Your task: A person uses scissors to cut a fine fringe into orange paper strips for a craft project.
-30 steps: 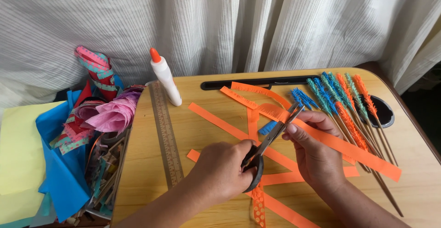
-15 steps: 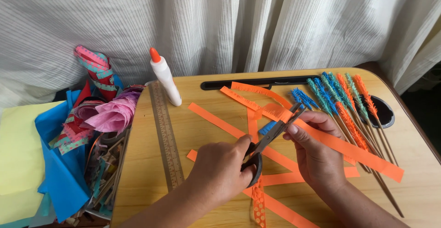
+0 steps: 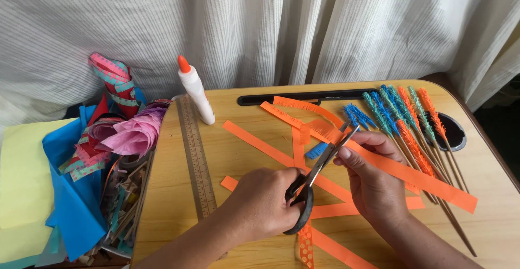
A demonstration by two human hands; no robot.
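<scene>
My left hand point(image 3: 260, 204) grips the black handles of a pair of scissors point(image 3: 319, 166), whose blades point up and to the right. The blades meet a long orange paper strip point(image 3: 417, 177) near its fringed upper end. My right hand point(image 3: 374, 182) pinches that strip just beside the blades and holds it over the wooden table point(image 3: 168, 204). The strip runs down to the right past my right hand. More orange strips point(image 3: 260, 144) lie flat under and around both hands.
A white glue bottle point(image 3: 196, 93) with an orange cap stands at the back left. A metal ruler point(image 3: 196, 160) lies along the table's left side. Fringed blue and orange sticks point(image 3: 411, 122) lie at the right. Coloured paper and ribbons point(image 3: 108, 139) pile up left of the table.
The scissors and both hands stay in almost the same place. The strip's free end has shifted slightly lower on the right.
</scene>
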